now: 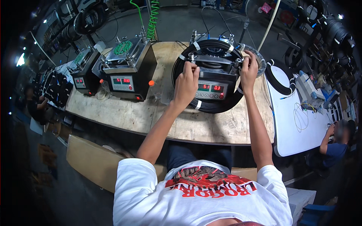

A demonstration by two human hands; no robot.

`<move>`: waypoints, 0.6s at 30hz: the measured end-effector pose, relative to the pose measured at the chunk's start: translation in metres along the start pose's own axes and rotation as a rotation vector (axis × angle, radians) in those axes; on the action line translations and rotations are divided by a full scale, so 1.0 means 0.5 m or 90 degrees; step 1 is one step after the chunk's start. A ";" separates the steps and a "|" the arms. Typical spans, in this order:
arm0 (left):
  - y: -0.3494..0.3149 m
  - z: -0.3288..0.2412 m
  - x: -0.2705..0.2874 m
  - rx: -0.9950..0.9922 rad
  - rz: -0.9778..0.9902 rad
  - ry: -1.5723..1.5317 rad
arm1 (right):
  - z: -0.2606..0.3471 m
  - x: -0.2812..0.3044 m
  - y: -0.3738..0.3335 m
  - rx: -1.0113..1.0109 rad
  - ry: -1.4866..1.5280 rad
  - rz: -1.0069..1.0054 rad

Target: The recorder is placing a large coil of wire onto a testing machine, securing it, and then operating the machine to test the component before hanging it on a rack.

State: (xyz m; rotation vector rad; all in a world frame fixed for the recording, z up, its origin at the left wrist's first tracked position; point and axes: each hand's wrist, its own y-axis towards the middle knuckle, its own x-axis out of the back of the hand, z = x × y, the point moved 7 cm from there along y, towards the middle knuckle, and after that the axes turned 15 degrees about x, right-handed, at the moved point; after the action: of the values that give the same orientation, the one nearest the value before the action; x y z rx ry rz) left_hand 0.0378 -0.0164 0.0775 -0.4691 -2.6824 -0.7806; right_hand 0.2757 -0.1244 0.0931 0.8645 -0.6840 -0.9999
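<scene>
In front of me stands a black polishing machine with a red lit display, a coil of black cable looped around it. At its front left corner, my left hand has its fingers pinched at an upright metal knob. My right hand is closed at the matching metal knob on the front right corner. The fingers partly hide both knobs. White ties bind the coil in several places. Thin leads with blue ends run up behind the machine's top plate.
Left on the wooden bench stands a second machine with a green disc on top; another is beyond it. Orange-capped bottles are between machines. A white table at right bears a cable coil; a person sits there.
</scene>
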 end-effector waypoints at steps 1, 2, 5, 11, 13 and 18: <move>-0.002 -0.001 -0.002 0.013 0.033 -0.016 | -0.002 0.009 -0.005 0.032 -0.035 -0.031; -0.002 0.004 0.002 0.025 0.069 -0.031 | -0.001 0.016 -0.013 0.063 -0.073 -0.064; 0.002 0.022 0.034 0.016 0.094 0.005 | 0.021 0.033 -0.044 0.044 -0.180 -0.103; 0.057 0.034 0.068 -0.105 -0.098 0.190 | 0.003 0.035 -0.102 -0.016 -0.111 -0.133; 0.069 0.063 0.050 -0.096 -0.048 0.107 | 0.005 0.028 -0.110 -0.090 -0.012 -0.109; 0.075 0.072 0.035 -0.042 0.033 -0.073 | 0.061 0.055 -0.109 0.070 -0.106 -0.094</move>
State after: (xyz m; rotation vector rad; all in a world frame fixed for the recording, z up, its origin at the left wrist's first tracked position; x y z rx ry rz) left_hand 0.0295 0.0375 0.0725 -0.6137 -2.7432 -0.8544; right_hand 0.2386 -0.1738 0.0643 0.9443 -0.8317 -1.1851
